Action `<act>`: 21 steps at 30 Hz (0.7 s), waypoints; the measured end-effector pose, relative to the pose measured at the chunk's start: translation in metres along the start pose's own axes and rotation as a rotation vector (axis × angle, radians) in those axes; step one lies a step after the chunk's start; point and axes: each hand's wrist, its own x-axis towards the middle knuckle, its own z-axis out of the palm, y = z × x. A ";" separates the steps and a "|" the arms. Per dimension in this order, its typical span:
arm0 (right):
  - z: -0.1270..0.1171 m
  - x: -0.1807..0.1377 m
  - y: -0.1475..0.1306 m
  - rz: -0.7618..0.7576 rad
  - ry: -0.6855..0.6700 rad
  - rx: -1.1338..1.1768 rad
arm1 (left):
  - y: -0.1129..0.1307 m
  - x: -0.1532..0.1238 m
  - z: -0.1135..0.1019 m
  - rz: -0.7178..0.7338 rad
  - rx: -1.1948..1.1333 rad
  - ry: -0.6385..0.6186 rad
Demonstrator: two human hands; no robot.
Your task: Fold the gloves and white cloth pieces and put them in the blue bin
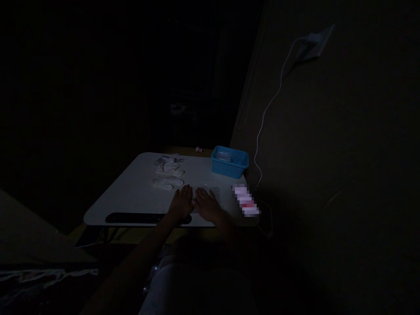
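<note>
Both hands lie side by side near the front edge of a white table (131,192). My left hand (181,202) is flat with its fingers stretched forward. My right hand (207,204) also rests flat, fingers extended, on or beside a clear plastic sheet or bag (215,191). How much of the plastic lies under the palms is hidden. Ahead and to the left are several pale, soft items, perhaps socks (167,181), laid in a rough column. Some clear or greyish plastic (162,160) lies at their far end. The scene is very dark.
A blue plastic basket (229,169) with clear packaging (223,155) inside stands at the table's back right. A lit, pixelated phone-like screen (245,200) is at the right edge. A white cable (262,127) runs down the wall from a socket. A dark slot (131,218) lines the front edge.
</note>
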 end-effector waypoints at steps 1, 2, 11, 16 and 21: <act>0.001 -0.001 0.003 0.016 -0.001 -0.003 | 0.000 0.000 0.000 0.001 0.007 0.000; 0.001 -0.002 0.007 0.033 0.003 -0.011 | 0.001 0.000 0.000 0.001 0.014 0.004; 0.002 -0.020 0.049 0.146 0.055 -0.081 | 0.001 0.000 0.001 -0.007 -0.010 0.045; 0.004 -0.023 0.058 0.204 0.055 -0.087 | 0.002 -0.001 0.002 -0.011 0.002 0.047; 0.002 -0.024 0.057 0.211 0.051 -0.080 | 0.001 -0.001 0.003 -0.054 -0.001 0.078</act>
